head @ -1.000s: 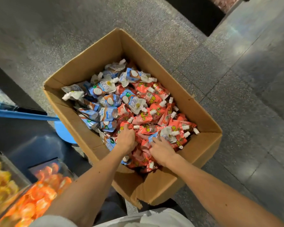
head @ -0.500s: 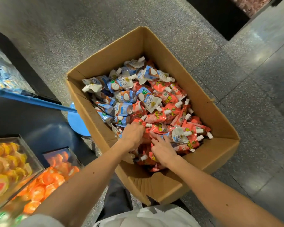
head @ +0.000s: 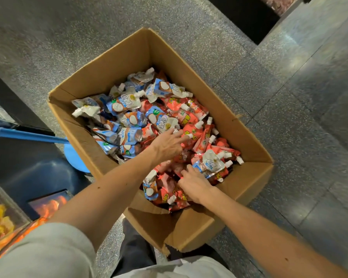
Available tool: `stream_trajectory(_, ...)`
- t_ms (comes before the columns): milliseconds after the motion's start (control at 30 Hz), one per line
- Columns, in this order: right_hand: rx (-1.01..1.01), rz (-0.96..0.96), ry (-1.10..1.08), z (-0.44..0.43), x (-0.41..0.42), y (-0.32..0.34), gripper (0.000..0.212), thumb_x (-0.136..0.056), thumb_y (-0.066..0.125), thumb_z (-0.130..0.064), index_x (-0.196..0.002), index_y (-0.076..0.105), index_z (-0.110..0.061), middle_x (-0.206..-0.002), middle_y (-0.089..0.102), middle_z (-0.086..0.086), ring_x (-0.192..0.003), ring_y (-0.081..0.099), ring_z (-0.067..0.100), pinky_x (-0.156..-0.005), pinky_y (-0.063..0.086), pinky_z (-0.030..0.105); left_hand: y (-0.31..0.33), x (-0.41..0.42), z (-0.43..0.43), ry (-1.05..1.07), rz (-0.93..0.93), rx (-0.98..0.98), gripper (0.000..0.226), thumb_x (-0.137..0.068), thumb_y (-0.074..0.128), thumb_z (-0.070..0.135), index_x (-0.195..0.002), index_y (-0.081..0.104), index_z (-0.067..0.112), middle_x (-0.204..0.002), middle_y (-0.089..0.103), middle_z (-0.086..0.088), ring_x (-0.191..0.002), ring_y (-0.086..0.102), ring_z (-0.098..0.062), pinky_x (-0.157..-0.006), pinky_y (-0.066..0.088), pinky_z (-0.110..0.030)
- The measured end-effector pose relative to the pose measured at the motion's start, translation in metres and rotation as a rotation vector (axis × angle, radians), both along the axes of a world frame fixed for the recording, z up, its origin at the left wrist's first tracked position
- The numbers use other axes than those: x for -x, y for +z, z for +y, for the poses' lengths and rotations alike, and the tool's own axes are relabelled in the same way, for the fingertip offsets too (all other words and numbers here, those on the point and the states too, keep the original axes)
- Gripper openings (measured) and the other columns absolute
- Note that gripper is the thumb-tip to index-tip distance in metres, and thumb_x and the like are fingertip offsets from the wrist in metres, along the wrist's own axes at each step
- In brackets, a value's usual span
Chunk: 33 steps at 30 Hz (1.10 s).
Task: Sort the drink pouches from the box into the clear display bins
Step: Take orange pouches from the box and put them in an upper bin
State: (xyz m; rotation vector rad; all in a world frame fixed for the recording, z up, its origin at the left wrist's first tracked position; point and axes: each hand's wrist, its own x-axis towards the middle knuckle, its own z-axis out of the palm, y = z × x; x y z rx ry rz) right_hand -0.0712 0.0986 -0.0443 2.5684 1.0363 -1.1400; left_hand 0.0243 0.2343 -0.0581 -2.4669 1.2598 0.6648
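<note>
Left hand [head: 167, 145] lies flat-fingered on glossy red pouches [head: 190, 133] in the cardboard box [head: 247, 183]; right hand [head: 195, 183] curls just beside it, grip unclear.

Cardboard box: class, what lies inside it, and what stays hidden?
Inside the cardboard box: blue-and-white pouches far left, red pouches right and near, with the left hand and right hand reaching in. Lower layers and the box floor are covered.
</note>
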Motion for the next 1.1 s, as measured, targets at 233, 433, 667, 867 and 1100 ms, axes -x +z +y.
stream_trajectory(233,-0.111,0.069,-0.109,-0.014,-0.004,0.007,0.027,-0.093,0.062,-0.019,-0.118,0.066,-0.01,-0.131,0.045,0.013,-0.122,0.041,0.036,-0.103,0.032,0.045,0.0,-0.014,-0.011,-0.125,0.001,-0.128,0.02,-0.099,0.052,0.02,-0.106,0.071,0.02,-0.164,-0.013,-0.012,-0.152,-0.007,-0.033,-0.121,0.012,-0.053)
stream_trajectory(433,-0.355,0.246,-0.684,-0.045,-0.021,0.02,0.02,-0.093,0.067,-0.027,-0.107,0.067,-0.012,-0.119,0.048,0.003,-0.109,0.055,0.024,-0.092,0.041,0.034,0.001,-0.011,-0.009,-0.124,-0.014,-0.137,0.016,-0.096,0.055,0.016,-0.1,0.07,0.02,-0.163,0.007,-0.02,-0.15,0.013,-0.036,-0.122,0.013,-0.049)
stream_trajectory(667,-0.456,0.257,-1.122,-0.057,-0.028,0.027,0.018,-0.091,0.07,-0.023,-0.083,0.067,-0.007,-0.079,0.06,-0.011,-0.08,0.055,0.008,-0.073,0.039,0.029,0.011,0.004,0.009,-0.166,-0.016,0.026,0.02,-0.092,0.06,0.006,-0.072,0.058,0.011,-0.143,0.043,-0.02,-0.112,0.051,-0.025,-0.099,0.043,-0.036)
stream_trajectory(867,-0.551,0.298,-1.477,-0.067,-0.023,0.019,0.015,-0.089,0.073,-0.025,-0.099,0.066,-0.015,-0.103,0.068,0.0,-0.096,0.064,0.017,-0.083,0.052,0.033,0.009,0.018,0.011,-0.146,0.057,-0.046,0.016,-0.1,0.046,0.005,-0.1,0.062,0.006,-0.117,0.057,-0.009,-0.102,0.052,-0.024,-0.092,0.044,-0.036)
stream_trajectory(1100,-0.916,0.531,-2.028,-0.059,0.003,0.065,0.027,-0.096,0.063,-0.015,-0.118,0.061,0.0,-0.103,0.066,0.011,-0.097,0.061,0.023,-0.088,0.053,0.043,0.04,0.037,0.063,0.465,0.123,0.642,0.015,-0.076,0.082,0.017,-0.073,0.074,0.004,-0.082,0.066,-0.008,-0.075,0.062,-0.026,-0.063,0.054,-0.041)
